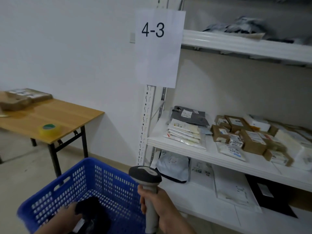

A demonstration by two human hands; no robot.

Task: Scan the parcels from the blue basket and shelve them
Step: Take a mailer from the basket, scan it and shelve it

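View from the head, looking down over both hands. The left hand (67, 215) reaches into the blue basket (104, 181), its fingers closed on the left edge of a black parcel (91, 210) that lies on the basket floor; a white label shows just below the fingers. The right hand (160, 206), just right of the basket, is wrapped round the grip of a grey scanner (146, 176) held upright, its dark head above the fist and beside the basket's far rim. Beyond and to the right of the right hand stands a white shelf (194, 150) carrying shelved parcels (185, 132): flat bags and small brown boxes, with more bags on the level below. A paper sign (158, 48) reading "4-3" hangs on the shelf post. Well beyond the left hand, a wooden table (55, 114) bears a tape roll (49, 130) and cardboard boxes (18, 98).
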